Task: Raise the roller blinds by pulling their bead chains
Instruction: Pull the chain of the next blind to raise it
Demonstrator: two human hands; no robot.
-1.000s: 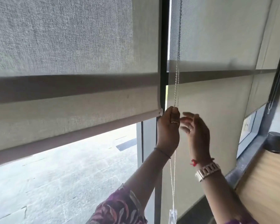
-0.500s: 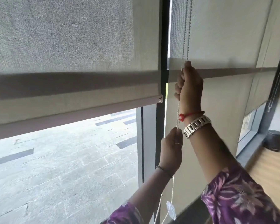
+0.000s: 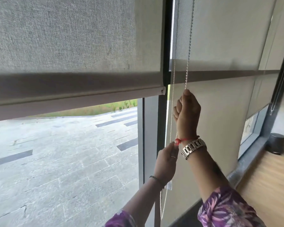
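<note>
From the head camera, two roller blinds hang side by side at a window, split by a dark vertical frame post (image 3: 166, 38). The left blind (image 3: 64, 38) is partly raised; its bottom bar (image 3: 75, 95) sits above a strip of bare glass through which grey paving (image 3: 64, 153) and a band of grass show. The right blind (image 3: 228, 38) hangs lower, down past both hands. The white bead chain (image 3: 188, 63) drops in two strands just right of the post, in front of the right blind's edge. The right hand (image 3: 187, 110) is the upper one, its grip clamped in a fist on the right-hand strand, thumb on top where the chain enters. The left hand (image 3: 166, 163) is lower, just beside the right wrist, its fingertips pinched together on the left-hand strand. Below it the chain hangs slack in a loop, with a small clear plastic piece (image 3: 169, 186) at the left wrist. The right wrist carries a metal watch (image 3: 193, 148) and a red thread; both sleeves are purple and floral. A dark bin (image 3: 276, 143) stands on the wooden floor, far right.
</note>
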